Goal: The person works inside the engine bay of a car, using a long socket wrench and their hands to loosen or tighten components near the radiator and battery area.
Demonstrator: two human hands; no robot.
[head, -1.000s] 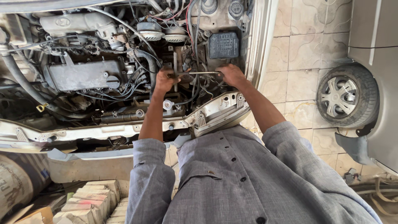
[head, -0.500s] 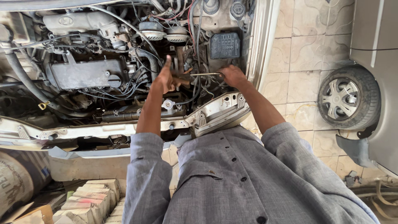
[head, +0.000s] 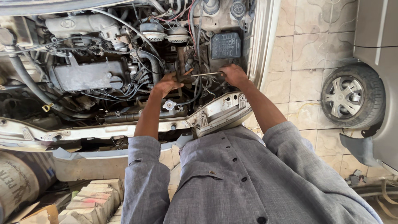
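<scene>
A person in a grey button-up shirt (head: 248,178) leans over the open engine bay (head: 124,74) of a car, both arms stretched in. The right hand (head: 233,75) is closed around one end of a thin metal rod-like tool (head: 206,74), which runs level toward the other hand. The left hand (head: 167,84) rests with loosely curled fingers on dark parts just beside the tool's far end; whether it grips anything I cannot tell. A black fuse box (head: 226,45) sits just above the right hand. Off to the right, on the tiled floor (head: 306,54), stands another car's wheel (head: 352,96).
</scene>
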